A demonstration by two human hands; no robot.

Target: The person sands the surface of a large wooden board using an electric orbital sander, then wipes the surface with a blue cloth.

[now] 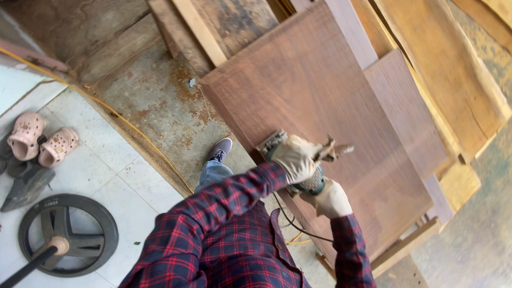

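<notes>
from the head camera, both gloved hands gripped a green power sander (298, 169) on the brown board's (330, 106) near edge: left hand (296, 157) on top, right hand (330, 200) behind; sanding looked underway, needing steady pressure next

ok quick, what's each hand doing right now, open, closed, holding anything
Left hand: gloved, closed around the top of the power sander.
Right hand: gloved, closed on the sander's rear body, pressing it against the brown board.
</notes>
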